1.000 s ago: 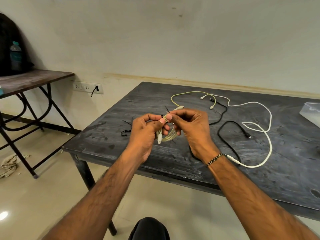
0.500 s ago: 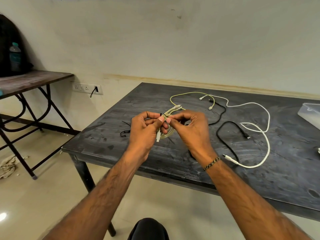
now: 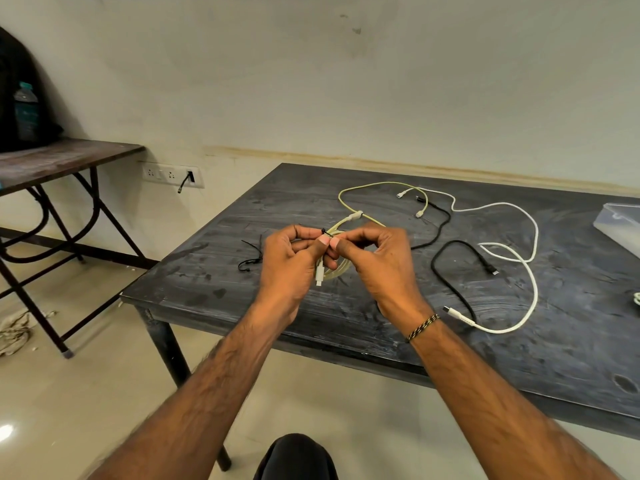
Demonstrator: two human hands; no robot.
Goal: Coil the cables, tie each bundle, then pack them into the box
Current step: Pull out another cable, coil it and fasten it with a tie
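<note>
- Cream-yellow coiled cable [image 3: 334,270] hangs above the table's left front part, held between both hands, one white plug pointing down.
- Left hand [image 3: 289,263] and right hand [image 3: 377,263] pinch it with curled fingers, thumbs touching, at a thin black tie [image 3: 324,231].
- Spare black ties [image 3: 250,262] lie near the left edge of the dark table [image 3: 571,368].
- White cable [image 3: 526,271], black cable [image 3: 453,278] and a yellow-green cable [image 3: 375,185] sprawl loose mid-table.
- Clear box [image 3: 620,225] sits at the right edge.
</note>
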